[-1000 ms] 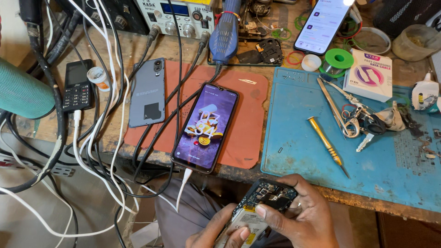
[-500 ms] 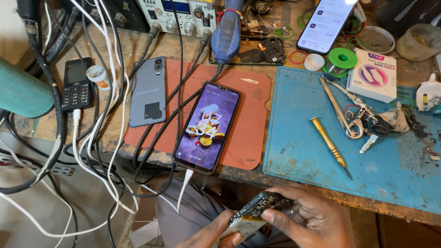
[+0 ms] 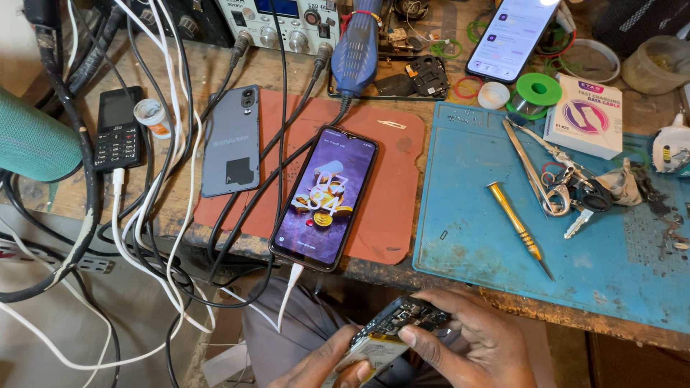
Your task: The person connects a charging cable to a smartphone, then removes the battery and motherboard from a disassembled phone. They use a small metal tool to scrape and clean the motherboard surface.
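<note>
Head view, now. Both hands work below the near edge of the surface, over the lap. The right hand [image 3: 478, 345] is closed on an opened phone [image 3: 392, 334], thumb pressed along its upper side, fingers wrapped underneath. The exposed circuit board faces up and a pale battery area shows toward the left end. The left hand [image 3: 323, 363] is closed on the lower left end of the same phone, fingertips curled against it (only part of this hand is in frame).

Change against the earlier head views: the opened phone has tilted from a flatter hold to a steeper one, the board end now raised toward the surface edge. The right hand has shifted its grip slightly further along the body. Reading, as a judgement: the phone is being turned for inspection or access to the board, not set down.

On the surface, unchanged: a lit smartphone [image 3: 323, 197] lies on the red mat [image 3: 388, 179] at the near edge with a white cable [image 3: 287, 287] plugged into its bottom. A grey phone [image 3: 230, 140] lies face down just left of it. On the blue mat [image 3: 474, 237] toward the right edge lie a brass-handled screwdriver [image 3: 514, 219] and tweezers [image 3: 528, 165], both untouched and well apart from the hands.
</note>
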